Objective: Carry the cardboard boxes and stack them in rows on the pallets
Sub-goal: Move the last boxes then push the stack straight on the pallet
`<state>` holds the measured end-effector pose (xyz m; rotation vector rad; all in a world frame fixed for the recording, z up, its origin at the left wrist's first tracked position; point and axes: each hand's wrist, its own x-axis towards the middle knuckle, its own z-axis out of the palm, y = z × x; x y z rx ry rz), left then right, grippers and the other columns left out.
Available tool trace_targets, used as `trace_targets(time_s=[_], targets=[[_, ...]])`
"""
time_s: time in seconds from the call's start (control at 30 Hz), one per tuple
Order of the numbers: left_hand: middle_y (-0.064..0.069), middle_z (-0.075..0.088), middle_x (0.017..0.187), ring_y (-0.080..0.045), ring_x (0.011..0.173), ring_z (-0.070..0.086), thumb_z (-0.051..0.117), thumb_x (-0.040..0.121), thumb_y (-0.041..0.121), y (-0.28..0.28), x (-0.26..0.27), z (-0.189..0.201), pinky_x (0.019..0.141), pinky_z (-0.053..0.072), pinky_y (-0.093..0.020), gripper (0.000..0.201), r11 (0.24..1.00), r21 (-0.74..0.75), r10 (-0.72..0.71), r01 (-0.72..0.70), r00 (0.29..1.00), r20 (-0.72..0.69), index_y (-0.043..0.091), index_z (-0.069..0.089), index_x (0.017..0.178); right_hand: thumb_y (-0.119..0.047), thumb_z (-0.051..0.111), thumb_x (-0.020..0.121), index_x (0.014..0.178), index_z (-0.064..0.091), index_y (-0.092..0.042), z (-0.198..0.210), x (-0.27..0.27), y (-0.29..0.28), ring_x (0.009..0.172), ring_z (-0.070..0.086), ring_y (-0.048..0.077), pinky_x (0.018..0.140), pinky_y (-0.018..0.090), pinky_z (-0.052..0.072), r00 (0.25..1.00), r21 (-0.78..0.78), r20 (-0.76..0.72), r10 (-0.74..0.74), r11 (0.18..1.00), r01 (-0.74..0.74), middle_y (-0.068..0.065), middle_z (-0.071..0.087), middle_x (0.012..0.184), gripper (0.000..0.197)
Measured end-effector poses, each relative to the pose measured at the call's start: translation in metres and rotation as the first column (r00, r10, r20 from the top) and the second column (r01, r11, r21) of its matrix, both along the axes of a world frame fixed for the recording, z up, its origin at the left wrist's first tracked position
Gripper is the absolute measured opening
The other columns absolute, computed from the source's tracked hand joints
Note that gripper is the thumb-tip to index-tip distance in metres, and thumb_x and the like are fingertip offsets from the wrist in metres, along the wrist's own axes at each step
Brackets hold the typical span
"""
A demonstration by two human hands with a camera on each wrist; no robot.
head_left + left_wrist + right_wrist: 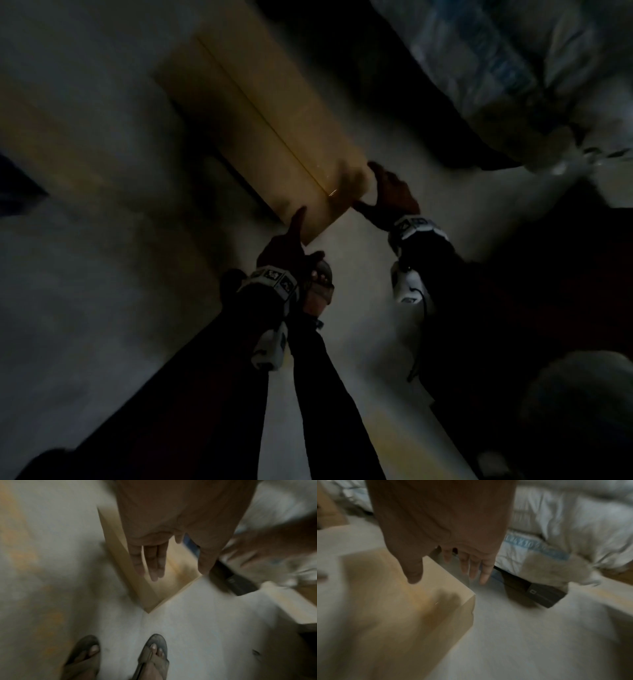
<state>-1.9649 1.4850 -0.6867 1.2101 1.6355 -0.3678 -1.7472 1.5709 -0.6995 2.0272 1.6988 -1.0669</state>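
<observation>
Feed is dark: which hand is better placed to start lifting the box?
Probably right hand: it straddles the box corner, thumb over the top. Left hand only nears the end face.

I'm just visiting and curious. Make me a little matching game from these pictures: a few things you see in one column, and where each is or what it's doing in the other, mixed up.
Things:
1. cardboard box
2. left hand
3. right hand
4. sandalled foot

Descriptions:
A. open, at the box's near right corner
B. tan, on the pale floor
C. standing just behind the left wrist in the head view
D. open, fingers straight, at the box's near left corner

Pairs: 1-B, 2-D, 3-A, 4-C
</observation>
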Motion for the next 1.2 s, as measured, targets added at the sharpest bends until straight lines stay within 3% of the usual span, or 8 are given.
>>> trace_targets(time_s=[0.2,0.37,0.43,0.57,0.77,0.9,1.03,1.2], targets=[[-0.015,0.058,0.115,-0.035,0.099,0.061,0.036,0.090,0.080,0.005,0.015,-0.097,0.090,0.051,-0.046,0.094,0.998,0.054,-0.012,0.021,0.988,-0.154,0.046,-0.024,0.154,-0.085,0.066,0.070,0.160,0.006,-0.049,-0.083,-0.005,0.060,0.157,0.003,0.034,0.121,0.062,0.017,0.999,0.059,0.034,0.001,0.998,-0.003,0.001,0.006,0.172,0.115],[-0.011,0.059,0.132,-0.034,0.133,0.050,0.043,0.107,0.046,0.004,0.019,-0.109,0.078,0.038,-0.014,0.048,0.972,-0.184,0.154,-0.144,0.987,0.046,0.012,0.053,0.141,-0.087,0.062,0.074,0.161,-0.001,-0.044,-0.122,-0.008,0.051,0.140,0.039,0.041,0.112,0.057,0.038,0.992,0.031,-0.097,-0.079,0.996,0.083,0.012,0.034,0.158,0.115],[-0.022,0.049,0.150,-0.035,0.140,0.044,0.044,0.110,0.029,-0.002,0.020,-0.116,0.069,0.039,-0.009,0.048,0.947,-0.286,0.187,-0.148,0.976,0.113,0.001,0.043,0.149,-0.091,0.054,0.076,0.160,-0.001,-0.048,-0.123,-0.011,0.037,0.134,0.043,0.043,0.105,0.056,0.043,0.996,0.095,-0.062,-0.067,0.993,0.073,0.015,0.038,0.151,0.109],[-0.003,0.056,0.138,-0.029,0.122,0.057,0.040,0.069,0.099,-0.014,0.009,-0.134,0.092,0.050,-0.038,0.101,0.960,0.105,0.262,-0.259,0.965,-0.014,0.036,0.040,0.149,-0.091,0.049,0.077,0.157,-0.004,-0.056,-0.119,-0.018,-0.002,0.135,0.039,0.047,0.105,0.058,0.044,0.998,0.030,-0.033,-0.050,0.998,0.051,0.021,0.032,0.152,0.102],[0.013,0.035,0.159,-0.023,0.142,0.042,0.063,0.064,0.088,-0.007,-0.034,-0.139,0.110,0.045,-0.051,0.107,0.959,0.238,0.149,-0.155,0.988,0.043,0.050,0.021,0.155,-0.086,0.059,0.076,0.153,-0.008,-0.062,-0.113,-0.020,-0.076,0.114,0.057,0.038,0.093,0.054,0.055,0.981,0.007,-0.082,-0.175,0.984,0.176,0.011,0.040,0.136,0.105],[0.000,0.049,0.152,-0.028,0.134,0.052,0.058,0.080,0.075,0.014,-0.052,-0.154,0.108,0.047,-0.049,0.081,0.984,0.171,0.039,-0.047,0.998,0.048,0.043,0.039,0.152,-0.081,0.060,0.079,0.155,-0.001,-0.060,-0.118,-0.020,-0.075,0.102,0.066,0.028,0.095,0.051,0.054,0.953,0.036,-0.144,-0.265,0.961,0.273,0.006,0.045,0.138,0.100],[-0.011,0.031,0.159,-0.035,0.134,0.047,0.069,0.079,0.070,0.035,-0.062,-0.161,0.103,0.044,-0.050,0.099,0.995,0.097,0.001,-0.009,0.996,0.092,0.073,-0.004,0.145,-0.081,0.057,0.082,0.157,-0.001,-0.057,-0.136,-0.024,-0.039,0.133,0.051,0.039,0.112,0.060,0.040,0.955,0.124,-0.187,-0.231,0.959,0.257,0.002,0.034,0.164,0.098],[-0.006,0.034,0.160,-0.033,0.133,0.048,0.079,0.074,0.066,0.034,-0.047,-0.148,0.096,0.039,-0.037,0.115,0.968,0.181,0.149,-0.175,0.977,0.151,0.057,0.000,0.157,-0.094,0.049,0.075,0.157,0.003,-0.056,-0.154,-0.034,-0.030,0.145,0.039,0.039,0.113,0.059,0.041,0.954,0.258,-0.161,-0.253,0.922,0.288,0.004,0.036,0.164,0.102]])
